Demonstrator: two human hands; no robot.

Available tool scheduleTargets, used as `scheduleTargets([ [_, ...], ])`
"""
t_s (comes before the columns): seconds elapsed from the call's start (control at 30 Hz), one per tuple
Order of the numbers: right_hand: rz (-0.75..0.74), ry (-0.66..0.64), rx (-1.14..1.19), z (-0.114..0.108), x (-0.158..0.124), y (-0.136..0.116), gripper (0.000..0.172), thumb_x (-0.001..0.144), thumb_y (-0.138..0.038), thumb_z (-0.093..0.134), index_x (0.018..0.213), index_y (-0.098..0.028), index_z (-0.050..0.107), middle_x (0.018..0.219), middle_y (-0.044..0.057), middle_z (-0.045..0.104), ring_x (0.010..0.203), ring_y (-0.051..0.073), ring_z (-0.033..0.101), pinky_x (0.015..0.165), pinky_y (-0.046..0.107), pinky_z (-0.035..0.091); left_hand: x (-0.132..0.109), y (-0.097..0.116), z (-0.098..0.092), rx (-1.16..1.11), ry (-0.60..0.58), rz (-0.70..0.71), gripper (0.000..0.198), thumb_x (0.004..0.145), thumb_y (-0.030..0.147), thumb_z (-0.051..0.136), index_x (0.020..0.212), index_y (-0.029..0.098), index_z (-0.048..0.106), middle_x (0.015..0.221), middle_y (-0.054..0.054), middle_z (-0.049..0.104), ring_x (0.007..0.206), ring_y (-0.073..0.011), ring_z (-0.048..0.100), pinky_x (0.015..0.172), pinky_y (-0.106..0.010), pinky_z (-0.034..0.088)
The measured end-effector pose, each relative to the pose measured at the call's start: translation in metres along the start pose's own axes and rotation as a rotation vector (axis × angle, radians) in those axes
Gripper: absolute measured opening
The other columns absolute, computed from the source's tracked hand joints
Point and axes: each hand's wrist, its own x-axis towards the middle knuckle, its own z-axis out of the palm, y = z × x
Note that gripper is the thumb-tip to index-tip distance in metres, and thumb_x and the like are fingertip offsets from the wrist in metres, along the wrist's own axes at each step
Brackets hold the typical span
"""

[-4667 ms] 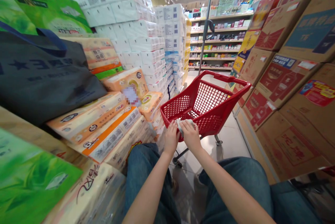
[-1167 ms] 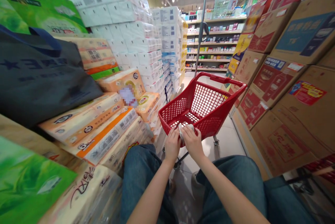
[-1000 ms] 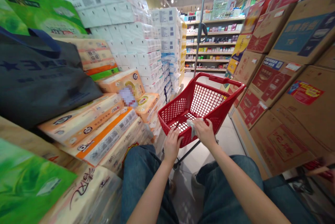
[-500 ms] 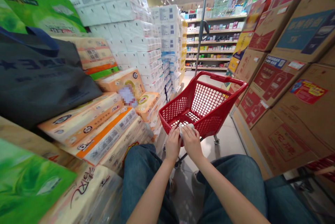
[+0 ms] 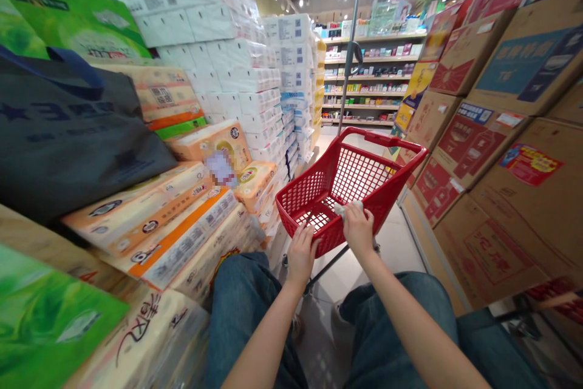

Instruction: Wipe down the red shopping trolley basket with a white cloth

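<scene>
My left hand [image 5: 302, 255] grips the near rim of a red plastic shopping basket on a wheeled cart [image 5: 382, 139]. My right hand [image 5: 358, 228] pinches a crumpled white wipe or tissue [image 5: 350, 208] against the basket's right rim. The two hands stand a short way apart, and the right hand hides part of the wipe. Below them, my jeans-covered knees [image 5: 241, 310] show.
Left of the basket stand stacked orange tissue packs [image 5: 150, 219], white toilet-paper bales [image 5: 228, 55] and a dark tote bag [image 5: 68, 134]. Printed cardboard cartons [image 5: 483, 152] wall the right side. Store shelves [image 5: 368, 85] stand beyond a metal pole [image 5: 353, 43].
My right hand has moved away from my left hand, up and rightward along the basket rim, with the wipe in it. My left hand stays on the near rim.
</scene>
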Motion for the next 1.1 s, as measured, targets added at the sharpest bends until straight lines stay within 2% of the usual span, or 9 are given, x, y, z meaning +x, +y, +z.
scheduleTargets([
  [0.1, -0.117, -0.036, 0.094, 0.003, -0.029, -0.052, 0.034, 0.095, -0.018, 0.040, 0.121, -0.021, 0.060, 0.122, 0.009, 0.067, 0.122, 0.021, 0.052, 0.105, 0.039, 0.024, 0.000, -0.001, 0.000, 0.022, -0.013, 0.003, 0.039, 0.092, 0.015, 0.053, 0.131, 0.017, 0.053, 0.130, -0.011, 0.062, 0.130, -0.0245, 0.050, 0.105, -0.044, 0.047],
  [0.2, -0.223, -0.086, 0.102, -0.002, -0.042, -0.070, 0.034, 0.095, -0.019, 0.041, 0.125, -0.022, 0.057, 0.126, 0.007, 0.065, 0.123, 0.019, 0.052, 0.106, 0.038, 0.023, 0.000, -0.004, -0.003, 0.047, -0.028, 0.011, 0.039, 0.091, 0.012, 0.052, 0.130, 0.014, 0.054, 0.130, -0.013, 0.061, 0.129, -0.0246, 0.051, 0.105, -0.043, 0.047],
  [0.33, -0.305, -0.169, 0.027, -0.012, -0.020, -0.022, 0.034, 0.096, -0.020, 0.039, 0.124, -0.025, 0.058, 0.127, 0.005, 0.064, 0.123, 0.019, 0.052, 0.108, 0.039, 0.021, -0.002, -0.004, -0.008, 0.052, -0.015, 0.023, 0.040, 0.091, 0.019, 0.057, 0.131, 0.017, 0.053, 0.129, -0.011, 0.062, 0.128, -0.0245, 0.052, 0.105, -0.042, 0.047],
  [0.43, -0.163, -0.107, -0.053, -0.016, 0.008, 0.031, 0.034, 0.096, -0.020, 0.036, 0.121, -0.024, 0.060, 0.127, 0.006, 0.064, 0.122, 0.020, 0.053, 0.105, 0.041, 0.022, -0.002, -0.002, -0.008, 0.035, -0.011, 0.028, 0.041, 0.092, 0.023, 0.057, 0.133, 0.019, 0.053, 0.128, -0.010, 0.063, 0.129, -0.0245, 0.052, 0.104, -0.043, 0.048],
  [0.53, -0.042, -0.055, -0.068, -0.014, 0.023, 0.053, 0.034, 0.095, -0.019, 0.037, 0.119, -0.022, 0.061, 0.126, 0.008, 0.065, 0.122, 0.021, 0.053, 0.103, 0.041, 0.024, -0.002, 0.000, -0.005, 0.018, -0.012, 0.019, 0.040, 0.094, 0.023, 0.055, 0.133, 0.019, 0.052, 0.128, -0.010, 0.063, 0.129, -0.0251, 0.051, 0.105, -0.045, 0.047],
  [0.67, 0.012, -0.002, -0.019, -0.005, 0.004, 0.012, 0.033, 0.094, -0.017, 0.038, 0.117, -0.020, 0.062, 0.124, 0.010, 0.066, 0.122, 0.022, 0.052, 0.101, 0.040, 0.026, -0.002, 0.003, -0.001, 0.010, 0.001, 0.012, 0.038, 0.094, 0.022, 0.053, 0.132, 0.019, 0.052, 0.128, -0.009, 0.063, 0.130, -0.0247, 0.050, 0.105, -0.044, 0.047],
  [0.87, -0.192, -0.079, 0.086, 0.000, -0.045, -0.065, 0.035, 0.095, -0.018, 0.041, 0.125, -0.022, 0.058, 0.126, 0.008, 0.065, 0.124, 0.020, 0.051, 0.105, 0.037, 0.025, 0.000, 0.001, -0.003, 0.035, -0.024, 0.016, 0.035, 0.093, 0.014, 0.049, 0.127, 0.015, 0.056, 0.129, -0.011, 0.062, 0.128, -0.0245, 0.052, 0.104, -0.043, 0.047],
  [1.0, -0.291, -0.166, 0.041, -0.012, -0.025, -0.025, 0.035, 0.095, -0.020, 0.041, 0.127, -0.025, 0.056, 0.128, 0.006, 0.064, 0.123, 0.019, 0.052, 0.106, 0.038, 0.023, -0.001, -0.001, -0.005, 0.039, -0.014, 0.029, 0.035, 0.093, 0.020, 0.054, 0.128, 0.017, 0.055, 0.128, -0.011, 0.063, 0.129, -0.0250, 0.052, 0.104, -0.042, 0.047],
  [1.1, -0.160, -0.121, -0.053, -0.019, 0.006, 0.030, 0.034, 0.095, -0.018, 0.038, 0.121, -0.023, 0.059, 0.128, 0.006, 0.064, 0.122, 0.019, 0.053, 0.104, 0.040, 0.024, -0.002, -0.001, -0.005, 0.037, -0.008, 0.033, 0.036, 0.093, 0.024, 0.055, 0.129, 0.020, 0.055, 0.128, -0.010, 0.063, 0.129, -0.0253, 0.051, 0.104, -0.042, 0.048],
])
